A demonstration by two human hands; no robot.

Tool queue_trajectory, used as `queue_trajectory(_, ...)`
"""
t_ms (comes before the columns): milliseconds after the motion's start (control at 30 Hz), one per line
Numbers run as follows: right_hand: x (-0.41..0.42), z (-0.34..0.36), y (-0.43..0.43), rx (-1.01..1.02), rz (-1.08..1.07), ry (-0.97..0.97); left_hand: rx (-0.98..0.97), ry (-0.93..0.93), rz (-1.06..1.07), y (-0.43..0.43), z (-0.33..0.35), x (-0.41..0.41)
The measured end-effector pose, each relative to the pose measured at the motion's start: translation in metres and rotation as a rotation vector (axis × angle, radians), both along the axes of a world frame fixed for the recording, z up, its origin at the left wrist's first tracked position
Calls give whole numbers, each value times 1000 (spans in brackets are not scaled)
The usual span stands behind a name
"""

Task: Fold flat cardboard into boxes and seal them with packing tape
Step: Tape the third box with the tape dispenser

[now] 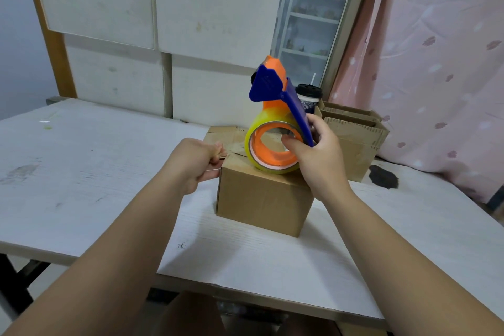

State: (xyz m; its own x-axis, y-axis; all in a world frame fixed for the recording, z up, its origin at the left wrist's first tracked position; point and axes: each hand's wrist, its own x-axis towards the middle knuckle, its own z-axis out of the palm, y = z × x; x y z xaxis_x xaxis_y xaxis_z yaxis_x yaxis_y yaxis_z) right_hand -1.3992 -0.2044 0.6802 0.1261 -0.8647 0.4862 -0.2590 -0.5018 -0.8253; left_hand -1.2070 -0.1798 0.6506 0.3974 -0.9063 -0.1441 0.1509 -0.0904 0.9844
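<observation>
Dispenser [275,117] in right hand [313,153] atop box [261,199]; left hand [196,163] pinches tape.

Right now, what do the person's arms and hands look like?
The left forearm and right forearm are bare; no sleeve shows. The left hand and right hand wear no gloves, and no watch, bracelet or ring is visible.

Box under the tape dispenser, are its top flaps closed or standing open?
Closed: the box flaps lie flat, meeting at a seam, and the tape dispenser rests on them.
</observation>
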Motion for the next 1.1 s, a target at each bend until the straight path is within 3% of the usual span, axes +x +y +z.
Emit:
queue_trajectory(300,0,1,1,-47,-18,84,2,-57,28,-1,-6,-1)
queue_trajectory(500,1,1,2,-62,-25,135,-1,-414,78,-3,-16,-9)
queue_trajectory(700,3,0,2,-89,-24,148,72,-190,45,-2,-19,-18)
queue_trajectory(800,2,-1,2,-92,-26,135,121,-278,0,3,-35,-16)
queue_trajectory(967,3,-2,3,-105,-38,126,-251,-67,232,16,-44,-26)
queue_trajectory(1100,4,-3,4,-107,-47,143,-273,-388,117,30,-37,-49)
